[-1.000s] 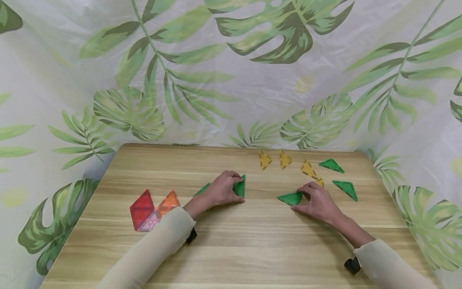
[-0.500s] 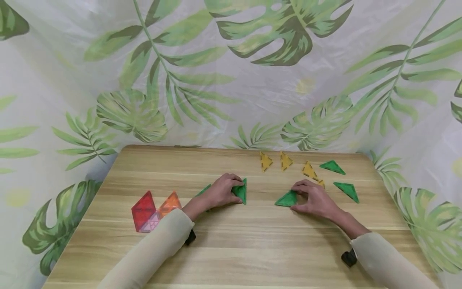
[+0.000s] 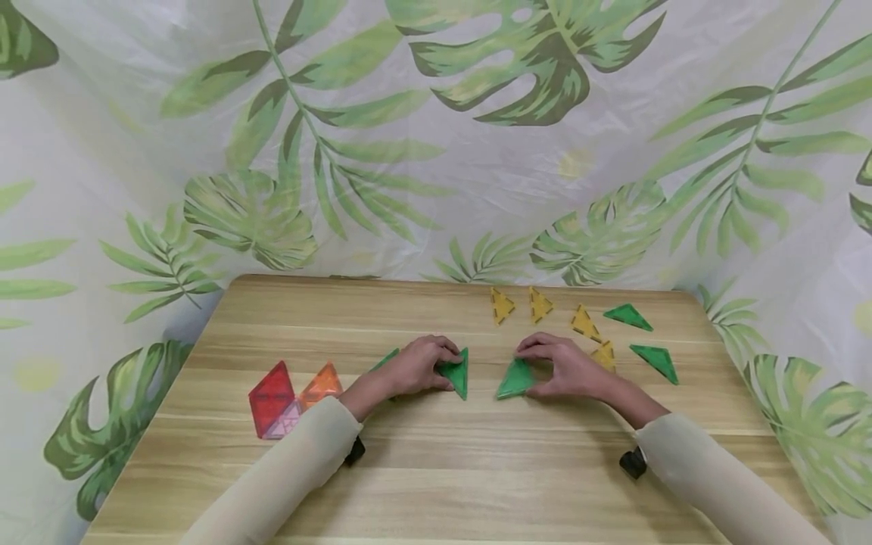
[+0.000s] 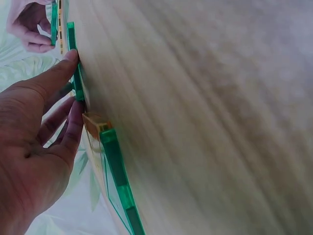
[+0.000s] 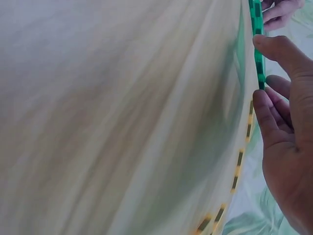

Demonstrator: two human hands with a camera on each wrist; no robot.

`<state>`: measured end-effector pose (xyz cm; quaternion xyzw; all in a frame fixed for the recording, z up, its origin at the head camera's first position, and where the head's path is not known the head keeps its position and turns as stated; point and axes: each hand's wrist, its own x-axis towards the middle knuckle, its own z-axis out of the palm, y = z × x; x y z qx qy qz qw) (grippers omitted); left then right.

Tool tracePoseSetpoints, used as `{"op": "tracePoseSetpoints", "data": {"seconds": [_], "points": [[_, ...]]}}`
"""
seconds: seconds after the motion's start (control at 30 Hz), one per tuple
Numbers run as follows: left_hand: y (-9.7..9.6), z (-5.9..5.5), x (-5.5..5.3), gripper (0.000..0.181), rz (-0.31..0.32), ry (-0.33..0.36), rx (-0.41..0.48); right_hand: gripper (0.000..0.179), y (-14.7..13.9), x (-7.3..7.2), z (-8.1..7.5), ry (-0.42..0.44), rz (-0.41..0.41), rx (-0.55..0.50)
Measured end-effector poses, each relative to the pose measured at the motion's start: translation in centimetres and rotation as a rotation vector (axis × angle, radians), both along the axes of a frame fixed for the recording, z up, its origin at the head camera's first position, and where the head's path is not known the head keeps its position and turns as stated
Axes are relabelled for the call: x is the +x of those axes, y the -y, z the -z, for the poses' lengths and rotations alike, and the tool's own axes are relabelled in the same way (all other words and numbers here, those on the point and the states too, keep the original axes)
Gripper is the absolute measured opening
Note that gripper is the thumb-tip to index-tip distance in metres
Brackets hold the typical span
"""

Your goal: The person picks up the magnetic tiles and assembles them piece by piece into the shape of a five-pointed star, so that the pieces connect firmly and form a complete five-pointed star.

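Near the middle of the table my left hand (image 3: 415,369) pinches a green triangular magnetic tile (image 3: 458,374) between thumb and fingers; its long edge faces right. To its right, my right hand (image 3: 568,369) pinches another green triangular magnetic tile (image 3: 515,380) by its edges. A gap of bare wood separates these two tiles in the head view. In the right wrist view the held tile appears edge-on as a green strip (image 5: 258,54), lifted off the wood with its shadow beneath. Partly hidden behind my left wrist is a further green tile (image 3: 385,359), seen closer in the left wrist view.
On the left of the wooden table (image 3: 436,484) lie a red tile pair (image 3: 271,397), a pale purple tile (image 3: 283,421) and an orange tile (image 3: 322,383), partly under my left sleeve. Several yellow triangles (image 3: 541,305) and two green triangles (image 3: 628,316) lie at the back right.
My right hand has moved left with its green tile, turning it steeper and bringing it closer to the left one. My left hand has shifted slightly toward me, still holding its tile.
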<state>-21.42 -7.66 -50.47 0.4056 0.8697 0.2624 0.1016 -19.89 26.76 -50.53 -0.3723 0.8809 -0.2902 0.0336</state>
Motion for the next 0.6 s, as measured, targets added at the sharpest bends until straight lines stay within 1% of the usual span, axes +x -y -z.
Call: {"op": "tracePoseSetpoints", "data": {"seconds": [0.2,0.4,0.6], "points": [[0.0,-0.3,0.4,0.048,0.041,0.001,0.001,0.056,1.8,-0.7,0.0,0.011,-0.083,0.011],[0.1,-0.3,0.7,0.047,0.038,0.001,-0.006,0.055,3.6,-1.3,0.2,0.029,-0.145,0.011],[0.2,-0.3,0.7,0.046,0.041,-0.01,-0.002,0.055,5.0,-1.9,0.3,0.03,-0.176,0.034]]}}
